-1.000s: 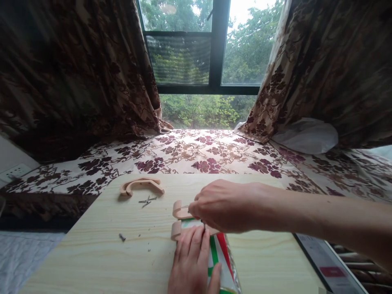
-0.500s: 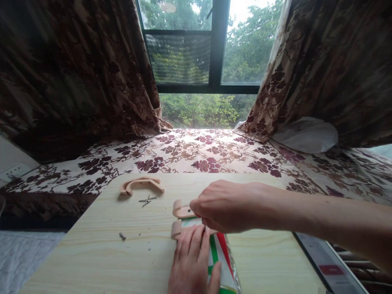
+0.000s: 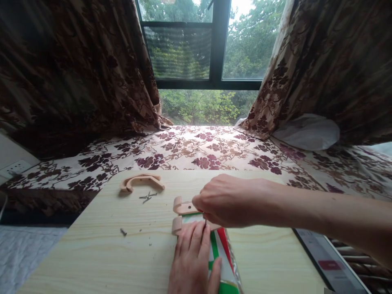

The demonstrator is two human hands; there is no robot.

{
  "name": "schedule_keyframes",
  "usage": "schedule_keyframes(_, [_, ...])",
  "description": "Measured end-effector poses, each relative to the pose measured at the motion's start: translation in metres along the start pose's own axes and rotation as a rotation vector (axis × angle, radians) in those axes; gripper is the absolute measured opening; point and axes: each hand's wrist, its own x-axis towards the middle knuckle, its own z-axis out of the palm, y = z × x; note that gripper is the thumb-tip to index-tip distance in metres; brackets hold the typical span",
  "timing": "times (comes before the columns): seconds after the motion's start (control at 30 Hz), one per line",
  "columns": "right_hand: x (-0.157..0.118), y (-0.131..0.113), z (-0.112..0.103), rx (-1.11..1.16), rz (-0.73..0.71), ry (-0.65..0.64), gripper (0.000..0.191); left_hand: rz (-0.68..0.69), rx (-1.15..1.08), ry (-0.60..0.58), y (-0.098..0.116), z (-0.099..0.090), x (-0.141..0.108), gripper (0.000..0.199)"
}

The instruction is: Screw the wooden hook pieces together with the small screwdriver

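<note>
Toward the tabletop's (image 3: 92, 257) near edge, the left hand (image 3: 192, 255) lies flat across a hook (image 3: 177, 226), seemingly bracing it; the right hand (image 3: 225, 203) clenches a thin, mostly hidden shaft (image 3: 205, 223).

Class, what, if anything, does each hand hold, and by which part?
The right hand is closed above a thin dark piece; whether or where it grips is hidden. The left hand lies over the packet and nearer wooden hook; no grasp shows.

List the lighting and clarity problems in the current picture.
Head view: sky washed out in the window; head view: left curtain deeply shadowed; head view: screen too blurred to read; head view: thin shaft below right hand too small to identify.
</note>
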Motion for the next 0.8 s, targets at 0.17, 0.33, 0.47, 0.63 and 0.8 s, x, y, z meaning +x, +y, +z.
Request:
schedule_keyframes(0.17, [-0.0008,-0.0013,-0.0048,-0.013,0.019,-0.010,0.011,0.006,-0.002,-0.008,0.0004,-0.0015,0.0018,0.055])
schedule_keyframes(0.33, [-0.0015,0.0010,-0.0072,0.024,-0.035,-0.044,0.013,-0.005,-0.008,-0.021,0.0017,-0.0040,0.0033,0.053])
schedule_keyframes(0.47, [-0.0008,0.0009,-0.0060,0.025,0.007,-0.089,0.015,-0.014,-0.036,-0.029,0.0022,-0.0055,0.0033,0.052])
schedule_keyframes(0.63, [-0.0004,0.0009,-0.0035,0.043,0.039,-0.043,0.011,-0.034,-0.041,-0.041,0.0038,-0.0072,0.0034,0.051])
schedule_keyframes(0.8, [-0.0015,0.0030,-0.0034,0.041,-0.057,0.012,0.012,-0.036,-0.048,-0.051,0.0039,-0.0065,0.0035,0.054])
